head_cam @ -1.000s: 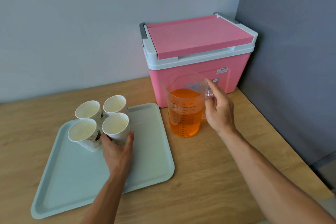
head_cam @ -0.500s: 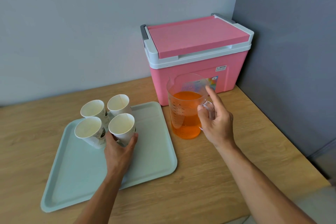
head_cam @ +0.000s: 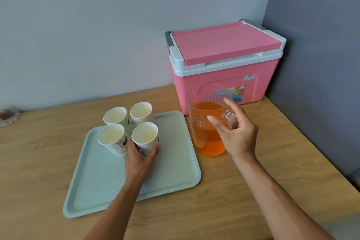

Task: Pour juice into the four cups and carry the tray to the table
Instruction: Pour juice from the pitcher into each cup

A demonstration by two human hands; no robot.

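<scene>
Four cups [head_cam: 128,128] on tray [head_cam: 175,171] empty, nothing poured. Left hand [head_cam: 141,159] fingers wrapped round near cup. Right hand [head_cam: 236,132] fingers loosely spread at jug [head_cam: 206,122] handle, not gripping.

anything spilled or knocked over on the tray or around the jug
Nothing stands out. The four paper cups stand upright and empty in a tight cluster on the tray. The jug of orange juice sits upright on the wooden counter, with no puddles. The left hand steadies the nearest cup; the right hand is at the jug's handle.

White cups [head_cam: 144,136] (printed sides), mint tray [head_cam: 175,171], orange juice [head_cam: 206,122].
</scene>
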